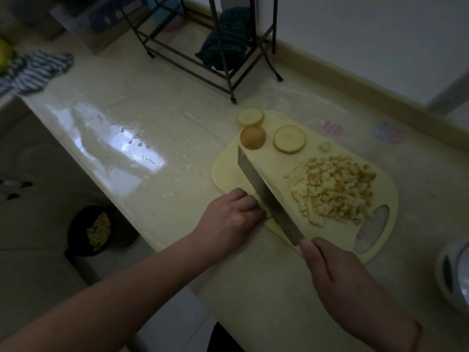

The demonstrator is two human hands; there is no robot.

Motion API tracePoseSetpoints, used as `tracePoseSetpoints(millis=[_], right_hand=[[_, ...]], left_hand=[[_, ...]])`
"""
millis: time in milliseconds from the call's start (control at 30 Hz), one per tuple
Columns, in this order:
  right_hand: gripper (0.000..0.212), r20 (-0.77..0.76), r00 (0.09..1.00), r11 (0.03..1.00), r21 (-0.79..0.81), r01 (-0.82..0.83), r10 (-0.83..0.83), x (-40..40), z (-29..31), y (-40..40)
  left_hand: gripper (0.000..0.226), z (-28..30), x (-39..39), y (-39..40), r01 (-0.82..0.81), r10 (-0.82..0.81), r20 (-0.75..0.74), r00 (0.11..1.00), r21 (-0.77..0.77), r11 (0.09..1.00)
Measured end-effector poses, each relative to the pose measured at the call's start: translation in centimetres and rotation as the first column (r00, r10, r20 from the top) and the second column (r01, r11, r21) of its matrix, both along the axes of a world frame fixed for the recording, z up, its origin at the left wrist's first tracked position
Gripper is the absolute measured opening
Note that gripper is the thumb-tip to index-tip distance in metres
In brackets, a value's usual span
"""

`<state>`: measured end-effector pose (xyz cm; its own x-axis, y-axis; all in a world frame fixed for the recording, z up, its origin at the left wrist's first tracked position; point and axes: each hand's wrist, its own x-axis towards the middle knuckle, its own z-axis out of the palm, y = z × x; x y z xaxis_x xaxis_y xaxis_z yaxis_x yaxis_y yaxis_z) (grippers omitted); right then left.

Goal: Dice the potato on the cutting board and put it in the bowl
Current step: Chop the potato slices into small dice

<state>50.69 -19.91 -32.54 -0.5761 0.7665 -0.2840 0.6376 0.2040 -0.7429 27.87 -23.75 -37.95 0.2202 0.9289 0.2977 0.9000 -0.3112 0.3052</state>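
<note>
A pale yellow cutting board (228, 161) lies on the counter. A heap of diced potato (332, 191) covers its right half. Two round potato slices (289, 139) (250, 117) and a potato end piece (253, 137) lie at its far end. My right hand (337, 273) grips the handle of a broad knife (264, 189), whose blade lies across the board's near left part. My left hand (231, 219), fingers curled, holds down a potato piece against the blade; that piece is mostly hidden. A large clear glass bowl (121, 138) stands to the left of the board.
A black wire rack (228, 80) with a dark cloth (225, 44) stands behind the board. A striped cloth (33, 69) lies far left. A black bin (96, 229) with scraps sits on the floor below the counter edge. A white appliance (454, 275) is at the right edge.
</note>
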Motion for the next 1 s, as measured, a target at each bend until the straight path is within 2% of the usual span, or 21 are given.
tracePoseSetpoints(millis=[267,600,733,867,900,1000], right_hand=[[0.065,-0.007,0.999,0.991,-0.129,0.036,-0.037,0.4,0.2,1.1],[0.061,0.013,1.0,0.995,-0.092,0.023,-0.022,0.8,1.6,-0.9],[0.069,0.052,0.999,0.999,-0.035,0.008,-0.006,0.8,1.2,-1.4],[0.058,0.069,0.998,0.998,-0.066,0.017,-0.012,1.6,1.1,-1.9],[0.06,0.078,0.997,0.998,-0.063,0.022,-0.017,2.0,1.2,-2.1],[0.086,0.15,0.987,0.997,-0.039,0.064,-0.057,2.7,1.7,-3.1]], left_hand=[[0.013,-0.1,-0.1,-0.2,0.005,-0.005,0.015,1.0,-0.051,0.999],[0.011,0.2,-0.4,-0.8,0.012,-0.012,0.025,1.0,-0.001,1.0],[0.008,0.1,-0.2,-0.7,-0.008,0.008,0.023,1.0,-0.005,1.0],[0.006,-0.3,-0.4,-0.5,-0.02,0.02,0.009,1.0,-0.019,1.0],[0.005,-0.2,-0.4,-0.5,-0.027,0.027,0.007,1.0,-0.021,0.999],[0.002,-0.1,-0.3,-0.5,-0.03,0.031,0.012,0.999,-0.013,0.999]])
